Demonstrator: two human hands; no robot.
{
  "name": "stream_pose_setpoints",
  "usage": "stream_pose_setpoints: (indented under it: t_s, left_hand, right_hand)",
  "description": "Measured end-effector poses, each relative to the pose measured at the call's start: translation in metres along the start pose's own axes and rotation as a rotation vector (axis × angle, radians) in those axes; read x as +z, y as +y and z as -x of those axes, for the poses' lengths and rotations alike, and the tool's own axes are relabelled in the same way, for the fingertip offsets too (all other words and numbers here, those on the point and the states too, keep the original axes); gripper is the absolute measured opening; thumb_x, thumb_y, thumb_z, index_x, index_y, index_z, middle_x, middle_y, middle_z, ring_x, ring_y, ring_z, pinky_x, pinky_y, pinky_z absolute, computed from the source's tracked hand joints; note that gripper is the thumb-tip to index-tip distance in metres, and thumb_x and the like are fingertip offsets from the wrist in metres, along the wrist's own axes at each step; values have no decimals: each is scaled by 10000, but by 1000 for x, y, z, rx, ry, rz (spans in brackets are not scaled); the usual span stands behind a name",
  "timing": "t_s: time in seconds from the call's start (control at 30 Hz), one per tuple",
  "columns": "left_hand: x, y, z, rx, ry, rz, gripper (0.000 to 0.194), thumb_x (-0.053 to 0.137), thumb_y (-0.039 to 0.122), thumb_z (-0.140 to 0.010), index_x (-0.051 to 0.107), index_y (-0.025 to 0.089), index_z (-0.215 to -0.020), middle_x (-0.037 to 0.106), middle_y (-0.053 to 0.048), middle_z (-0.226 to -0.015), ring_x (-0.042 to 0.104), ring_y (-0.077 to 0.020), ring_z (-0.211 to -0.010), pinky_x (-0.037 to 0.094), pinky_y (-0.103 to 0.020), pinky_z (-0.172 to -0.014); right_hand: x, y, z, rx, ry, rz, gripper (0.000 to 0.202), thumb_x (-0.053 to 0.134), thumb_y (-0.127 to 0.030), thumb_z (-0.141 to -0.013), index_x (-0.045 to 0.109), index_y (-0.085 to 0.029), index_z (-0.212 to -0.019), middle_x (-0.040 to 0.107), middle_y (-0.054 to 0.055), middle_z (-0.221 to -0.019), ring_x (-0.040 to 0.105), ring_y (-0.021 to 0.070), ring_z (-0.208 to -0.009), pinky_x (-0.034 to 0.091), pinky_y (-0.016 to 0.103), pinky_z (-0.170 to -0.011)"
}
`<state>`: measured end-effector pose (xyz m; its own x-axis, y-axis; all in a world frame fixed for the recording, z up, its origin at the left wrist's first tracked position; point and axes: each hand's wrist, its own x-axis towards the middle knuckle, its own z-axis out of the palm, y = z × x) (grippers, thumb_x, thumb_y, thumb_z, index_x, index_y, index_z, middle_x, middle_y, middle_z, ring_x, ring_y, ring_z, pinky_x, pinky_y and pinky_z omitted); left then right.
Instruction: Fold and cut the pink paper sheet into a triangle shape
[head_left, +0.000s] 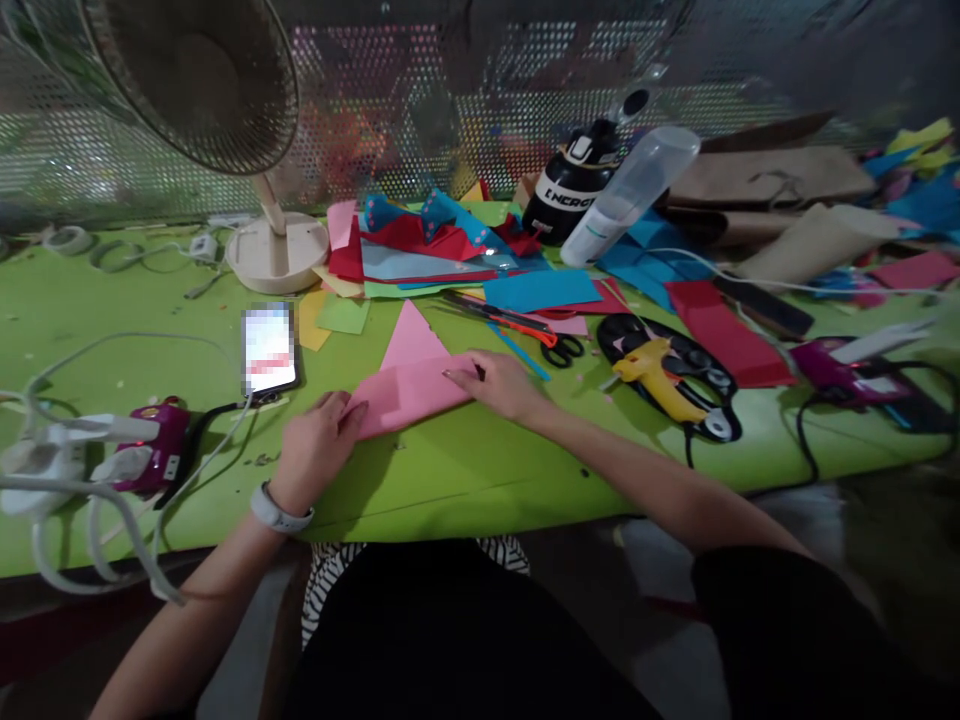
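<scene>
A folded piece of pink paper (409,392) lies near the front of the green table, a pointed flap sticking out from its far side. My left hand (319,445) grips its left end between thumb and fingers. At the opposite end, my right hand (504,385) pinches the right edge, thumb on top. Behind the paper are orange-and-black scissors (536,328). To the right, a yellow glue gun (660,380) rests on a black oval holder (724,390). A lit phone (270,348) lies beyond my left hand.
A fan (277,250) stands at the back left. Purple power strips (154,450) with looping white cables are at the left and right. Red and blue paper pieces (544,290) spread across the back, near a black bottle (566,190) and a tilted clear bottle (637,190).
</scene>
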<state>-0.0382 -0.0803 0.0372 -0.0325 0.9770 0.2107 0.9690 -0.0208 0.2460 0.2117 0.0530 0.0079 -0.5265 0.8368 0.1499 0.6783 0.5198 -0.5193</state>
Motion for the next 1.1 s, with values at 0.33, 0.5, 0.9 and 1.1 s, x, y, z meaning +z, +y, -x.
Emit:
stream_pose_setpoints:
  t_s: [0.33,0.5,0.9,1.1]
  left_hand:
    - [7,0,8,53,184,-94,448,461,318,-959,478,177,-1384,645,-155,-1233,615,-302,-1135,402,-504,-1037]
    - [16,32,26,317,86,-118,682,416,330,-991,85,196,-1571,358,-123,-1565,286,-257,-1468,144,-499,-1223]
    - [40,45,38,245,-28,-80,912,450,696,-875,138,196,-1571,216,-162,-1611,163,-346,-1495,162,-554,-1203]
    - [40,46,36,290,-19,-64,919,448,676,-891,65,195,-1575,295,-140,-1588,245,-320,-1478,161,-539,-1208]
  right_hand:
    - [13,-8,-12,-34,12,209,339,479,-474,-935,580,-200,-762,665,58,-735,559,199,-669,324,308,-648]
    - [16,-8,-12,-55,-1,221,331,488,-468,-934,610,-196,-791,676,63,-759,570,205,-700,338,319,-687]
    - [18,-5,-20,17,16,117,341,533,-475,-932,648,-186,-1071,746,93,-937,668,252,-844,419,353,-757]
    - [20,-5,-20,35,46,102,329,583,-403,-915,621,-181,-1155,723,88,-937,649,258,-901,424,390,-834]
